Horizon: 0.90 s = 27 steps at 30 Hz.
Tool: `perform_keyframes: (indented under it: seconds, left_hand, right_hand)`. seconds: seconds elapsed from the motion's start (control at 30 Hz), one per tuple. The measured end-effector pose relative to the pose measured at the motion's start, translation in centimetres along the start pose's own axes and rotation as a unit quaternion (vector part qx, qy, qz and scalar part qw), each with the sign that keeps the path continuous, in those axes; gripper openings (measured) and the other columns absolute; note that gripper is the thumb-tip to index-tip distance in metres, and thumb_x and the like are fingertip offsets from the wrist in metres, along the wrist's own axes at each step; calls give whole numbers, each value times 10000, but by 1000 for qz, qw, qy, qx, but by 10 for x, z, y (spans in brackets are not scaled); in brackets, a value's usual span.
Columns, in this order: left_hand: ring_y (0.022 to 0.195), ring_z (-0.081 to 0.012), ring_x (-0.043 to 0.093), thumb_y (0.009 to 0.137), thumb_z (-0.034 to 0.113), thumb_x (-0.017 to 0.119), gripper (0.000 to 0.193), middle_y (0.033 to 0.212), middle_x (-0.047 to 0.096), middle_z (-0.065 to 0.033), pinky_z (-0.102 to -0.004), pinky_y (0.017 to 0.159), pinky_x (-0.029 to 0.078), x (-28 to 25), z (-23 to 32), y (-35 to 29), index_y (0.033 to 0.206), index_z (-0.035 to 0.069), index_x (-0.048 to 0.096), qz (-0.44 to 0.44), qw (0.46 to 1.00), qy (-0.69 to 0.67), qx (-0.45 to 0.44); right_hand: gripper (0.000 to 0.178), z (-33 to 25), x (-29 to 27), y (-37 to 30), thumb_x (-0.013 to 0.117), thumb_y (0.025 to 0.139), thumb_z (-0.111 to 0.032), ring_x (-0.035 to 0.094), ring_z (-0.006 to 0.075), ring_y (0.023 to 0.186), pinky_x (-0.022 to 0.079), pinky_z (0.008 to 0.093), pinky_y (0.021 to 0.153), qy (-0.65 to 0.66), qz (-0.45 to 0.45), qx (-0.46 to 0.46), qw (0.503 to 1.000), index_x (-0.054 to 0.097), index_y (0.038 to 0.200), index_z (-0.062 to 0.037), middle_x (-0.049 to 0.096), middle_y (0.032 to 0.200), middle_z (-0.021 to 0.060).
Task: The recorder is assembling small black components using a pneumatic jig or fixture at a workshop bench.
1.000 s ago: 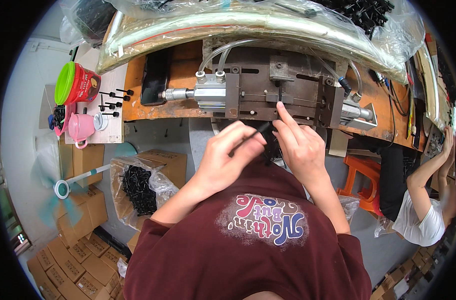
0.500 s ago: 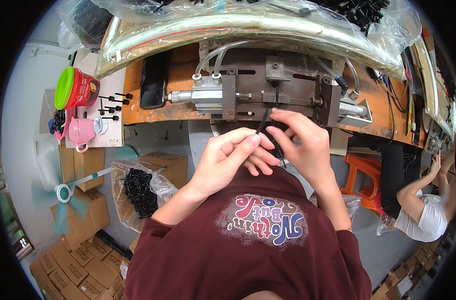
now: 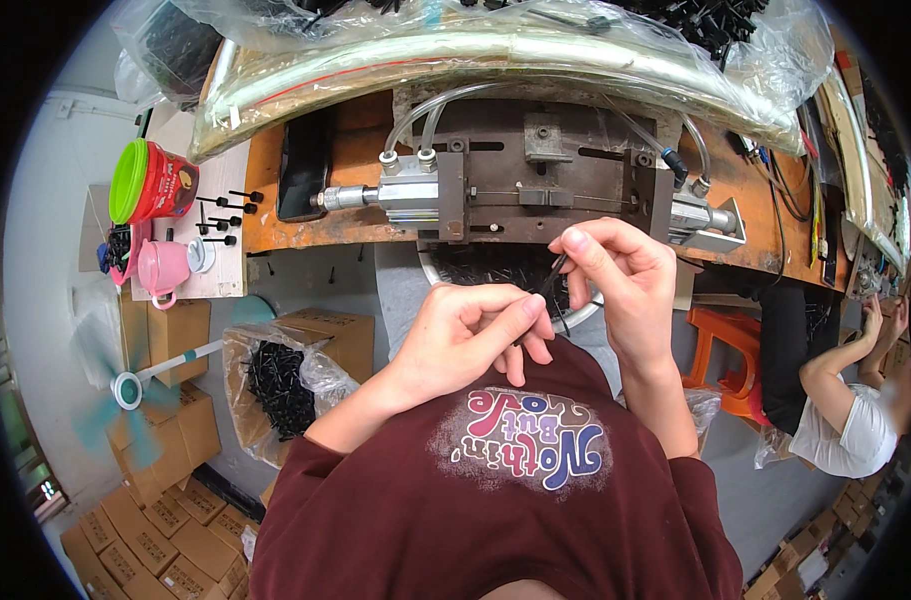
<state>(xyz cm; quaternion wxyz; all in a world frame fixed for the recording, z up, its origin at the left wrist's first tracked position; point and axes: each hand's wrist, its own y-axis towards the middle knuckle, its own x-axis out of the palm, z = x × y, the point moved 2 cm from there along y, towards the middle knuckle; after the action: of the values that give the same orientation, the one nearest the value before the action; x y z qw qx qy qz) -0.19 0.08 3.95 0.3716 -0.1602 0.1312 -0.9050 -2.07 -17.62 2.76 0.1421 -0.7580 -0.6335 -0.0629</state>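
My left hand (image 3: 472,335) and my right hand (image 3: 620,285) meet in front of my chest, both pinching a thin black plastic strip (image 3: 554,280) between them. Just below the hands sits a round metal bowl (image 3: 475,268) filled with more small black parts. Beyond it, on the orange workbench (image 3: 275,215), stands a metal fixture with a pneumatic cylinder (image 3: 415,190) and clear air hoses. My hands are held a little short of that fixture, above the bowl.
A green-lidded red tub (image 3: 150,182), a pink cup (image 3: 162,268) and loose black pins (image 3: 220,215) sit at the bench's left. A bag of black parts (image 3: 275,375), cardboard boxes (image 3: 170,470) and a fan (image 3: 125,390) stand below left. Another person (image 3: 855,400) sits at the right by an orange stool (image 3: 725,350).
My hands have drawn back from the fixture toward my chest, bringing the black strip with them. The right hand has lowered from the fixture's slot.
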Motion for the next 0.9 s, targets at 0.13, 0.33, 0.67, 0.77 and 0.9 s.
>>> perform_keyframes:
  seconds: [0.13, 0.33, 0.67, 0.77, 0.9]
  left_hand:
    - [539, -128, 648, 1027, 168, 487, 310, 754, 699, -127, -208, 496, 485, 1, 5, 0, 884, -48, 658, -2, 999, -37, -9]
    - [518, -104, 633, 1008, 154, 533, 269, 716, 694, -114, -208, 458, 487, 6, -2, -7, 899, -52, 666, -28, 998, -56, 13]
    - [516, -130, 634, 1022, 121, 487, 296, 723, 683, -141, -222, 454, 486, 12, 6, -4, 884, -72, 663, -33, 998, -27, 40]
    - [516, -132, 634, 1025, 124, 482, 296, 729, 683, -142, -223, 456, 486, 13, 4, -4, 892, -72, 659, -41, 998, -35, 30]
    - [513, -133, 632, 1027, 122, 474, 297, 726, 678, -140, -219, 454, 484, 13, 4, -4, 886, -69, 653, -36, 998, -39, 45]
  right_hand:
    - [157, 0, 1, -3, 649, 935, -115, 597, 86, 525, 434, 200, 468, 8, 45, -53, 998, 693, 926, 35, 673, 733, 93]
    - [245, -12, -16, -2, 582, 982, -185, 620, 127, 492, 425, 218, 462, 34, 64, -38, 997, 653, 894, 33, 691, 742, 143]
    - [257, -10, 0, -14, 571, 992, -190, 651, 159, 512, 496, 236, 492, 94, -15, 2, 996, 630, 894, 40, 678, 730, 157]
    - [258, -9, -1, -15, 572, 991, -184, 655, 167, 516, 524, 253, 511, 108, -15, 4, 994, 627, 892, 47, 671, 727, 155]
    - [246, -8, -1, -16, 570, 991, -168, 661, 173, 528, 535, 257, 521, 117, -16, 3, 993, 627, 896, 51, 672, 744, 154]
